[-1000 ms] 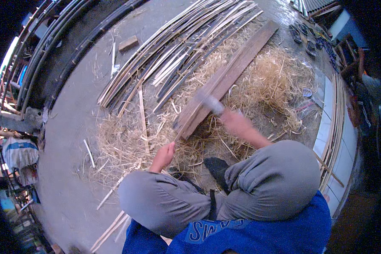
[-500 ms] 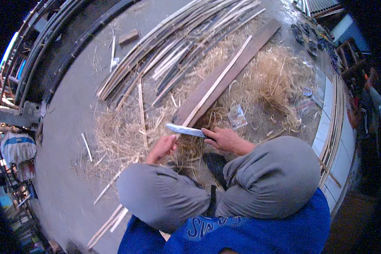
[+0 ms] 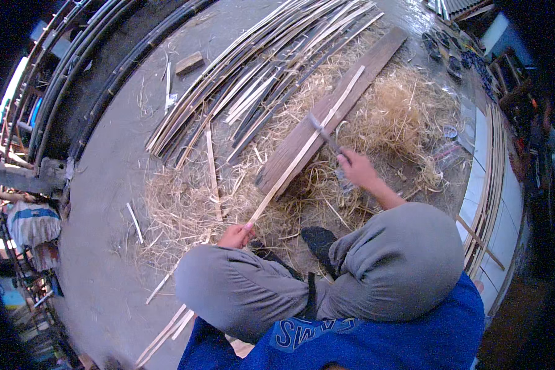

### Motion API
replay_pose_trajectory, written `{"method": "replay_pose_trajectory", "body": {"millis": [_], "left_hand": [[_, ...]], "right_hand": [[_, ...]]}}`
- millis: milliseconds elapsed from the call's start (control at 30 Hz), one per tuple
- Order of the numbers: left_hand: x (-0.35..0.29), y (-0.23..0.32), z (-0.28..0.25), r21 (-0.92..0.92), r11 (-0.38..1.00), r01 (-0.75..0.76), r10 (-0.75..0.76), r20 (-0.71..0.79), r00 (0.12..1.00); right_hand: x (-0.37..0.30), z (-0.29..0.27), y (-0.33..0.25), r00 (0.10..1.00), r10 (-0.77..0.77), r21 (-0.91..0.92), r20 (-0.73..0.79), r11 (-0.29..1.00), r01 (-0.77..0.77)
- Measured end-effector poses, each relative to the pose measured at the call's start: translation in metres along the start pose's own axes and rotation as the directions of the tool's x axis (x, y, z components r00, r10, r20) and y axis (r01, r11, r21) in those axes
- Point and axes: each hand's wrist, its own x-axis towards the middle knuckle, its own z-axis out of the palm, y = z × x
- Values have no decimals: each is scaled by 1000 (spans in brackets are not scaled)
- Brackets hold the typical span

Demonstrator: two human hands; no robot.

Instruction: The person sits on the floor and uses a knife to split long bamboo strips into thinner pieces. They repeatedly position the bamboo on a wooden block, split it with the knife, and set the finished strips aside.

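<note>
My left hand [image 3: 237,235] is closed on the near end of a pale, thin strip that looks like bamboo [image 3: 285,175]. The strip runs away from me along a brown wooden plank [image 3: 376,60], which lies slanted on the floor. In my right hand [image 3: 356,168] is a knife [image 3: 324,137], gripped by its handle, with the blade lying across the strip about halfway along the plank. The fingers of the right hand are wrapped round the handle. Curly shavings [image 3: 391,117] lie on both sides of the plank.
Many long split strips [image 3: 240,80] lie in a bundle beyond the plank. A small wood block [image 3: 189,63] sits at the far left. More strips [image 3: 484,191] rest along white tiles on the right. Dark poles [image 3: 114,74] stand at the upper left; sandals [image 3: 435,46] lie at the far right.
My right hand has moved the knife away from me, up and to the right along the strip. My left hand has come slightly nearer to me, still holding the strip's end.
</note>
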Motion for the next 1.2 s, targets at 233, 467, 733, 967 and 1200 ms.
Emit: {"method": "replay_pose_trajectory", "body": {"millis": [233,467,733,967,1200], "left_hand": [[-47,-44,-43,135,980,145,-128,-130,983],[-30,-22,-4,378,921,-97,244,-363,899],[-17,-5,27,610,792,29,344,-485,804],[-11,6,25,424,900,-104,266,-345,900],[-59,-71,-9,219,975,20,80,-440,894]], "right_hand": [[37,-38,101,929,302,-65,-214,944,-322],[10,-3,-31,999,33,99,2,995,-33],[33,3,-24,980,-161,-165,120,970,179],[35,-7,-20,999,-29,-81,-37,996,26],[56,-56,78,963,201,-154,-181,961,-229]]}}
